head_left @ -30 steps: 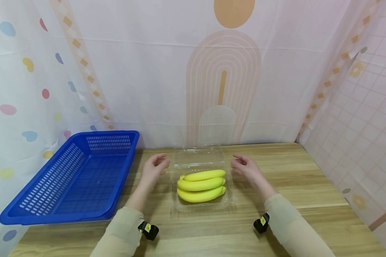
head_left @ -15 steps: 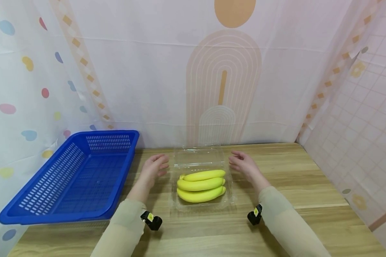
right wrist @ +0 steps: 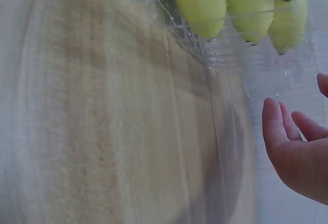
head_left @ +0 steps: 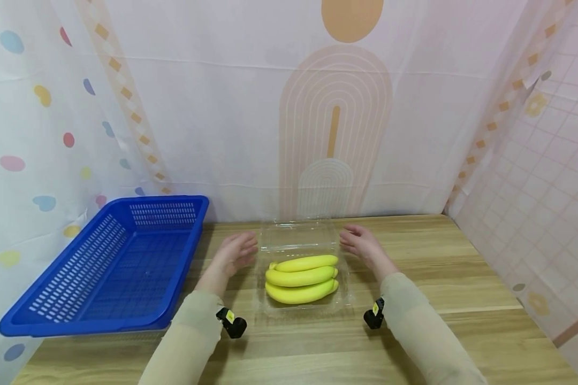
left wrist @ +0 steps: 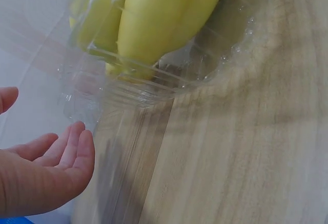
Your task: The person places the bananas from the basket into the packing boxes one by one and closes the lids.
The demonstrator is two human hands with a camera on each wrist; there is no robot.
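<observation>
Three bananas (head_left: 301, 278) lie side by side in the base of a clear plastic clamshell (head_left: 334, 308) on the wood-grain bench (head_left: 481, 289). Their long axis runs roughly left to right, across the gap between the two hands. The clamshell's lid (head_left: 296, 235) is folded back at the far side, toward the printed curtain (head_left: 221, 117); its exact angle is hard to judge through the clear plastic.

Governing relation: the left hand (head_left: 238, 250) and the right hand (head_left: 361, 245) flank the clamshell, level with the line where lid and base meet. From the left fingers, the lid lies directly to the right; from the right fingers, directly to the left. The bananas sit between the wrists, nearer the wearer than the fingertips. Neither hand is plainly nearer the lid; a move by both hands would call for closing inward from opposite sides.

Finger state: both hands hold nothing. The fingers are gently bent, with the thumb set apart in each wrist view. Fingertips are close to the plastic on both sides; contact cannot be confirmed.

Surroundings: a blue perforated basket (head_left: 111, 326) stands left of the left hand, apart from the clamshell. Each sleeved wrist carries a small black camera (head_left: 233, 324).
</observation>
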